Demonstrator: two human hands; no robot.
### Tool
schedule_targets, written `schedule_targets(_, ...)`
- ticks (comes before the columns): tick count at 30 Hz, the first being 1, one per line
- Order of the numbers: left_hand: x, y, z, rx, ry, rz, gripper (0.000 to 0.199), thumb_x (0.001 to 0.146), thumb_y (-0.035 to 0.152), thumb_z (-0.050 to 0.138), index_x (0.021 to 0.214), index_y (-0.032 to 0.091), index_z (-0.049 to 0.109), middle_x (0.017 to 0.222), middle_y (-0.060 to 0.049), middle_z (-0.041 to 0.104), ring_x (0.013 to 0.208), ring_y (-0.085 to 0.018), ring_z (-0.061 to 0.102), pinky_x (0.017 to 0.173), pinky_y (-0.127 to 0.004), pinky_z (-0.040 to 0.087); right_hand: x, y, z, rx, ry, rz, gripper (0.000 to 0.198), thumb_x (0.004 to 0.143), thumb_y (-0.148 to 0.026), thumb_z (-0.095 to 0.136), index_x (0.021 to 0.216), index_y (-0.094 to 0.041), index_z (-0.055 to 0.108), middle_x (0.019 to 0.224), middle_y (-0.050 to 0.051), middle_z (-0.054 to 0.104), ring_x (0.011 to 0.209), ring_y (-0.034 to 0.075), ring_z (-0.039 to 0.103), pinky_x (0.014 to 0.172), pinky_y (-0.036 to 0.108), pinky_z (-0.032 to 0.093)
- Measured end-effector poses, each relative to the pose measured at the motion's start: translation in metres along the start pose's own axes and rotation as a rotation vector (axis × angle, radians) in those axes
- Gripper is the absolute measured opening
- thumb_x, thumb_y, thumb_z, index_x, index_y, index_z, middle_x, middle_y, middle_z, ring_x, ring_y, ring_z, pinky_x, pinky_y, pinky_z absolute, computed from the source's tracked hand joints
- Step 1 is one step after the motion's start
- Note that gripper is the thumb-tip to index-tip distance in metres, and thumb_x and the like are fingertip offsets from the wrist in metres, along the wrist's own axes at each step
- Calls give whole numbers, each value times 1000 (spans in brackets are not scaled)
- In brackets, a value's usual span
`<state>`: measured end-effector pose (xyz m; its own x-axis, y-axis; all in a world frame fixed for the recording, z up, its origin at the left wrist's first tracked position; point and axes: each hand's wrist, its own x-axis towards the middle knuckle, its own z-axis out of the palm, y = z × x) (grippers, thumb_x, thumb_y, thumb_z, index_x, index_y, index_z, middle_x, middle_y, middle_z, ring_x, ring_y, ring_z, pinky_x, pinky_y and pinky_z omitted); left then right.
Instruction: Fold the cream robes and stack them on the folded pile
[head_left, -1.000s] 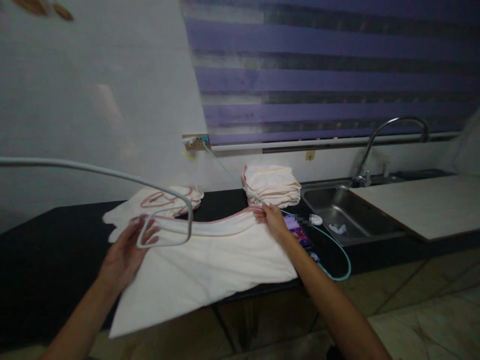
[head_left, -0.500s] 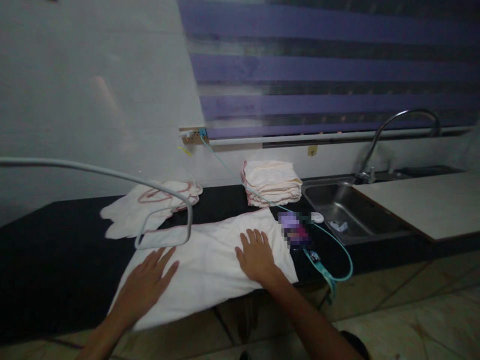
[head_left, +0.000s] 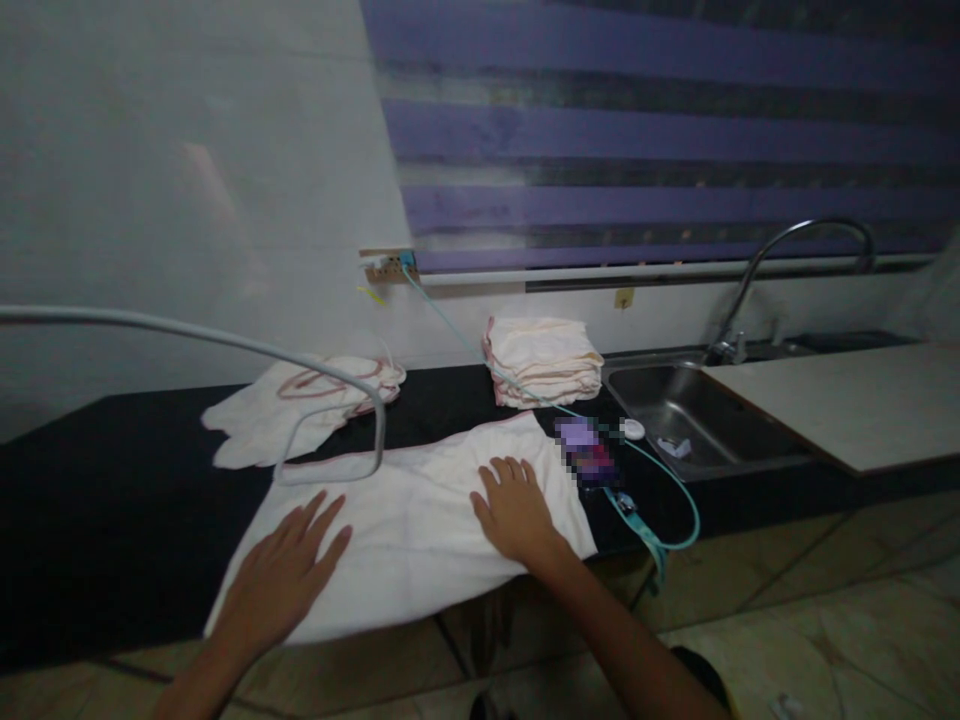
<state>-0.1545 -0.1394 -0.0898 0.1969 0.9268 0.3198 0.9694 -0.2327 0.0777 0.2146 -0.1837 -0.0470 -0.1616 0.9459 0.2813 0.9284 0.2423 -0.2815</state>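
Note:
A white cloth [head_left: 409, 530] with a reddish edge lies spread on the black counter, its near edge hanging over the front. My left hand [head_left: 281, 570] rests flat on its left part, fingers apart. On the right part lies my right hand [head_left: 515, 508], also flat with fingers stretched. Behind, a neat stack of folded cloths [head_left: 544, 360] sits near the wall. Loosely heaped cloths [head_left: 300, 410] with red trim lie at the back left.
A bent grey rod [head_left: 225, 345] crosses in front at the left. Right of the cloth lie a blurred phone [head_left: 589, 450] and a teal cable [head_left: 686, 500] running to a wall socket [head_left: 388, 265]. Farther right are a steel sink [head_left: 694, 410], a faucet [head_left: 750, 270] and a pale board [head_left: 832, 400].
Both hands stay flat on the cloth with hardly any movement. The whole view shifts slightly, and the cloth's near left edge sits a little differently.

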Motion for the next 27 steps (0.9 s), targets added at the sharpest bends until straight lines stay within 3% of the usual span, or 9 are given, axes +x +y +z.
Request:
schedule_targets(5, 12, -5, 3, 29, 7, 66, 69, 99, 59, 37, 157, 26, 52, 168, -8, 47, 152, -35, 47, 119, -50, 45, 0, 1, 2, -20, 62, -20, 47, 110, -42, 40, 143, -14, 60, 150, 18, 58, 144, 35, 46, 126, 58, 28)
schedule_targets(9, 43, -11, 10, 52, -10, 139, 67, 101, 58, 33, 154, 22, 54, 165, -10, 50, 151, -32, 49, 120, -49, 43, 12, 5, 1, -40, 146, 23, 43, 108, -43, 45, 131, -12, 64, 145, 20, 59, 138, 35, 49, 121, 56, 36)
schedule_targets(16, 87, -11, 22, 36, -14, 235, 66, 105, 58, 28, 152, 20, 55, 168, -11, 45, 152, -30, 46, 125, -46, 38, 26, 14, 4, -124, 131, 78, 45, 106, -48, 48, 127, -13, 66, 134, 21, 65, 130, 37, 55, 119, 58, 35)
schedule_targets(21, 73, 0, 14, 41, 12, 231, 68, 105, 55, 27, 150, 14, 57, 163, -17, 50, 149, -33, 50, 120, -49, 43, 19, 18, 11, -109, 123, 54, 51, 106, -51, 46, 137, -13, 62, 143, 22, 62, 137, 38, 51, 121, 59, 32)
schedule_targets(27, 15, 16, 2, 64, 62, 102, 64, 100, 50, 33, 151, 22, 58, 163, -13, 52, 149, -36, 50, 112, -54, 50, 8, 26, 15, -88, 97, -43, 57, 108, -52, 43, 146, -12, 56, 151, 24, 56, 145, 39, 46, 123, 59, 30)
